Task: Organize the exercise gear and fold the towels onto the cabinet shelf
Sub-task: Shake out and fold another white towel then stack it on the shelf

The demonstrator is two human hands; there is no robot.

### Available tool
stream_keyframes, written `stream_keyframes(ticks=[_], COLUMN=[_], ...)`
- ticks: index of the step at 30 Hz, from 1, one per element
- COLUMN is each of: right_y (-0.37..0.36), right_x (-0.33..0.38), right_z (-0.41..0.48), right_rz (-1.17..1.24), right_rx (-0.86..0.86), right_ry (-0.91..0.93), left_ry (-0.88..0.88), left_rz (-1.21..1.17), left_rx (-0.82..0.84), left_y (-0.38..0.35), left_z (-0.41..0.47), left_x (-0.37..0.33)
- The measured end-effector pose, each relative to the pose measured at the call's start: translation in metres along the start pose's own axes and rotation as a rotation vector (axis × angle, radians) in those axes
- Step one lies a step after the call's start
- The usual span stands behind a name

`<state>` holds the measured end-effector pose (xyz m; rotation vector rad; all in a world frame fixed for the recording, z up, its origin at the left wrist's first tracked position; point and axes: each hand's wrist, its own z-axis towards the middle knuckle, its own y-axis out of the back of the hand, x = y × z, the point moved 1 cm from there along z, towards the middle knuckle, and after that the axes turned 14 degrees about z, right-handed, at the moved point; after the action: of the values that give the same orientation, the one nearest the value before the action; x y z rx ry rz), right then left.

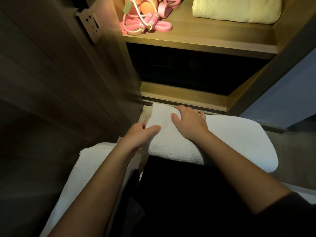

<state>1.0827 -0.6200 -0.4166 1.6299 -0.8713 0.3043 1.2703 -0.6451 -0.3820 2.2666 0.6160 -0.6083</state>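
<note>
A white towel point(230, 142) lies folded across my lap, just below the cabinet's lower ledge. My right hand point(189, 124) rests flat on its left part, fingers spread. My left hand point(142, 134) holds the towel's left edge, thumb on top and fingers tucked under it. On the lit cabinet shelf point(205, 41) above lie a folded pale towel point(237, 11) at the right and pink exercise gear at the left: a skipping rope point(147, 23), resistance bands point(164, 26) and an orange item point(145, 4).
More white cloth point(82, 168) hangs at the lower left beside my dark trousers. A wall socket point(90, 24) sits on the dark panel left of the cabinet. Below the lit shelf is a dark compartment point(196, 72). A grey wall point(290, 93) stands at the right.
</note>
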Motion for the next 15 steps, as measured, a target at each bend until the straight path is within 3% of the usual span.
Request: stream_keyframes(ticks=[8,15], right_y=[0.001,0.005], right_x=[-0.003,-0.005], right_z=[0.001,0.006], right_rz=[0.011,0.034], right_rx=[-0.001,-0.053], right_ry=[-0.020,-0.063], left_ry=[-0.106,-0.192], left_rz=[0.065,0.335], left_rx=[-0.153,-0.471], left_y=[-0.014,-0.024], left_z=[-0.004,-0.010], left_x=[-0.006,-0.025])
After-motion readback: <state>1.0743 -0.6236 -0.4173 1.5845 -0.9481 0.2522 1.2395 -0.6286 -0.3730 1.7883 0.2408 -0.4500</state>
